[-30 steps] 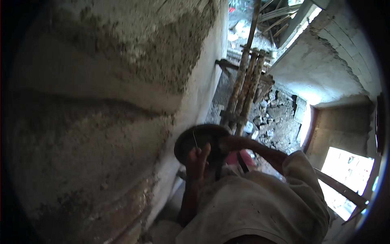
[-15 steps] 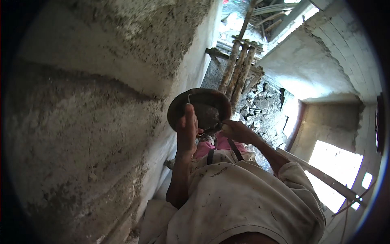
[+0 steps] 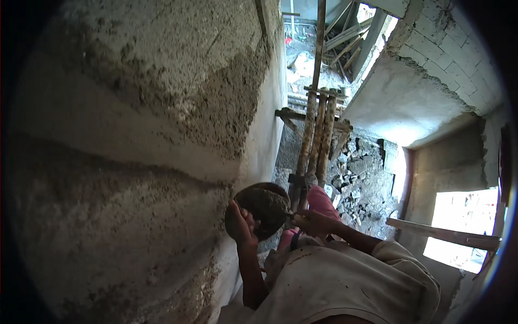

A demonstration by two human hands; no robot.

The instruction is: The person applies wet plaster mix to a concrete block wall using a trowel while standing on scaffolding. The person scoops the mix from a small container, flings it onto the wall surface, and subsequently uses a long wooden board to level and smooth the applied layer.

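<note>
Near the plastered wall (image 3: 129,210), my left hand (image 3: 244,225) grips a dark round bowl (image 3: 268,231) at its left side, with the fingers bent over its rim. My right hand (image 3: 315,222) is closed on the handle of a trowel. The trowel's blade (image 3: 263,202), coated in grey mortar, lies over the bowl's opening and hides much of its inside. Both hands are in front of my waist, with the bowl to the left of my body. The bowl's left edge is close to the wall; I cannot tell whether they touch.
Several wooden poles (image 3: 318,140) run lengthwise as a scaffold, resting on a crosspiece (image 3: 291,114). Broken stone rubble (image 3: 353,181) lies below to the right. A wooden beam (image 3: 442,232) crosses in front of a bright window opening (image 3: 464,216). Stacked timber (image 3: 350,40) is at the far end.
In the picture, the bowl and both hands have moved down, the bowl slightly left toward the wall. The trowel blade now lies higher across the bowl. The view has shifted, showing more of the scaffold.
</note>
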